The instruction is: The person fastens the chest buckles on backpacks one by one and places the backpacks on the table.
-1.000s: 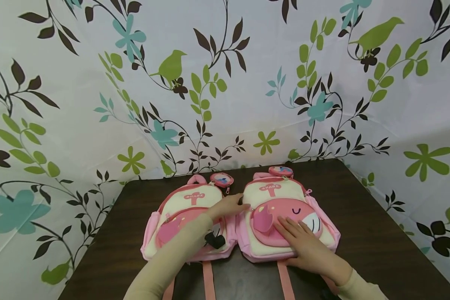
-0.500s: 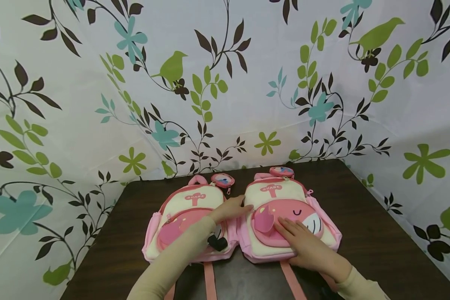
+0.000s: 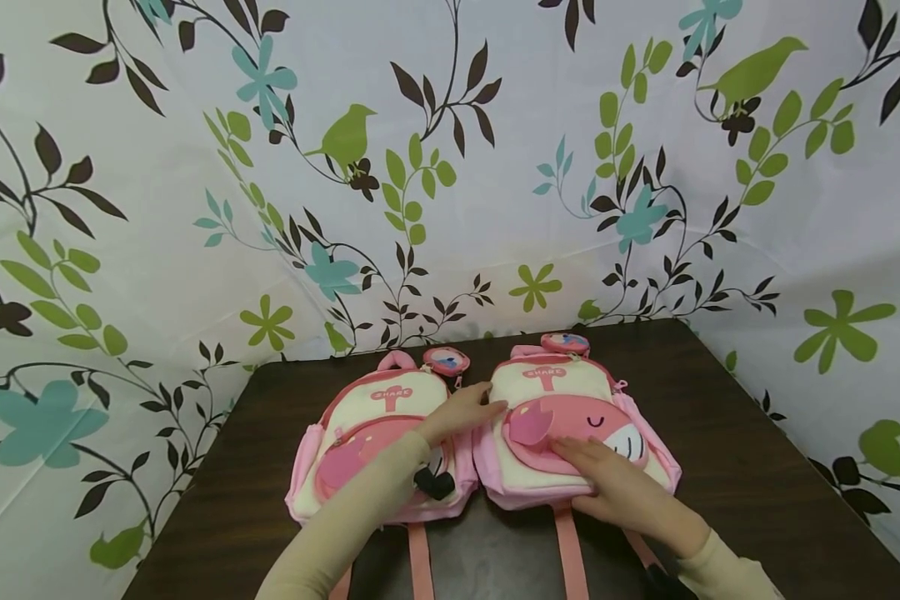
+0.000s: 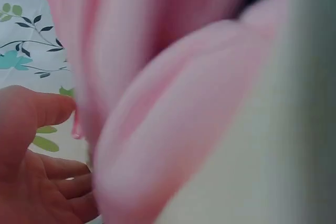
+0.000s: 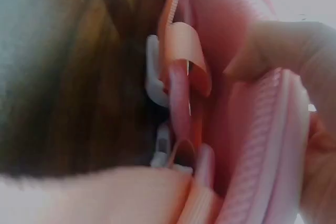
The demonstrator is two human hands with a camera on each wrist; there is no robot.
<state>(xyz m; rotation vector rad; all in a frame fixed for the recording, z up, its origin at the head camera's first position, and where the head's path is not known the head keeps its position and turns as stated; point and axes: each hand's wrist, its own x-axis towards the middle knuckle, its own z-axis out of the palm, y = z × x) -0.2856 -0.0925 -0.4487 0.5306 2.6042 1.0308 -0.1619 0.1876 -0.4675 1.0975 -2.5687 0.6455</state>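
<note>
Two matching pink and cream backpacks lie side by side in the head view, each with a pink whale-shaped front pocket. On the right backpack [image 3: 570, 412], my right hand [image 3: 618, 492] lies over the lower front. The right wrist view shows that thumb [image 5: 252, 59] pressed behind the bag's zipped edge, with fingers on the other side. My left hand [image 3: 457, 412] reaches across the left backpack [image 3: 356, 450] and holds the right backpack's left side, its thumb on the front. In the left wrist view, the fingertips of my left hand [image 4: 31, 156] are hidden by pink fabric.
A dark wooden table [image 3: 735, 433] carries both bags. Their pink straps [image 3: 572, 550] trail toward the front edge. Small round pink pouches hang at the top of each bag, like the left pouch [image 3: 447, 361]. A leaf-and-bird patterned cloth [image 3: 450, 208] hangs behind.
The lower edge of the right backpack has shifted slightly up and away, and its whale pocket looks more foreshortened. My right hand has moved with it; my left hand stays nearly in place.
</note>
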